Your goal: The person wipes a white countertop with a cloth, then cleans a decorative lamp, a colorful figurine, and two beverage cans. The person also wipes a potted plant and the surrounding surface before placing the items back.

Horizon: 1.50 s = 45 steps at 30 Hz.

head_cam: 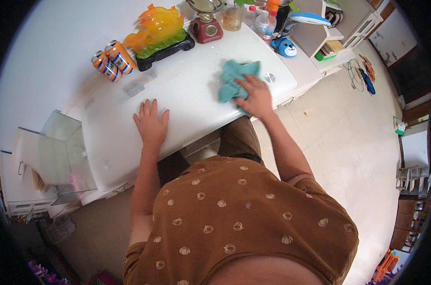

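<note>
My right hand (256,96) rests on a crumpled teal cloth (231,73) near the right end of a glossy white tabletop (187,96). Its fingers are bent over the cloth's near right part, and a bit of cloth shows beneath the palm by the front edge. Flat on the tabletop, left of the middle, lies my left hand (152,124) with its fingers spread and nothing in it. A round grey disc (269,77) shows in the top just right of the cloth.
Along the back stand two orange drink cans (120,57), a yellow-green ornament (162,32) on a black base, a red-based object (207,30) and plastic bottles (261,23). A blue animal-faced item (285,47) sits near a lamp (310,18). Glass panels (64,142) adjoin the left end.
</note>
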Each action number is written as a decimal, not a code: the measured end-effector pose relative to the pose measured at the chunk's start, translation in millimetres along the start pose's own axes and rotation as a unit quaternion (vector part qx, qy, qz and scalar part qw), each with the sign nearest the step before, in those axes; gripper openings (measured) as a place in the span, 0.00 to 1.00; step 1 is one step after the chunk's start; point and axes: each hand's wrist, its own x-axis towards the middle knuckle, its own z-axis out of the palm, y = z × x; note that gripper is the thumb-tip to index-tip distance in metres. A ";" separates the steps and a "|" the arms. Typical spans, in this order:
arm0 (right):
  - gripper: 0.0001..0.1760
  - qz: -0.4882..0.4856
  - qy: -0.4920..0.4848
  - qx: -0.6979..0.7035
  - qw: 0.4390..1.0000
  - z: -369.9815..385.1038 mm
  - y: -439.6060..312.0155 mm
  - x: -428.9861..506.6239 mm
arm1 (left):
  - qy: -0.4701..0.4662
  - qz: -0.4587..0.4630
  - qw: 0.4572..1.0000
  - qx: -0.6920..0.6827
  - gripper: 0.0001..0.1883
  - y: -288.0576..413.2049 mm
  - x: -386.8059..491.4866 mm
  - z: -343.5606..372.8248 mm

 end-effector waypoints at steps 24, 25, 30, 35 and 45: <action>0.34 -0.030 -0.055 0.007 0.998 23.1 -38.2 40.3 | 0.042 0.130 0.954 -0.266 0.35 60.2 28.1 17.0; 0.34 -0.006 -0.042 -0.012 0.999 18.9 -19.8 44.2 | 0.038 0.138 0.950 -0.279 0.35 66.0 33.9 18.5; 0.32 0.132 0.005 -0.089 0.987 7.1 48.3 61.5 | 0.018 0.188 0.922 -0.337 0.40 128.7 93.3 28.8; 0.32 0.169 0.027 -0.118 0.978 17.1 82.2 91.0 | 0.022 0.165 0.904 -0.395 0.54 216.2 188.5 51.7; 0.34 0.173 -0.020 -0.088 0.981 13.2 83.0 104.0 | 0.063 0.011 0.875 -0.480 0.70 307.3 358.2 106.5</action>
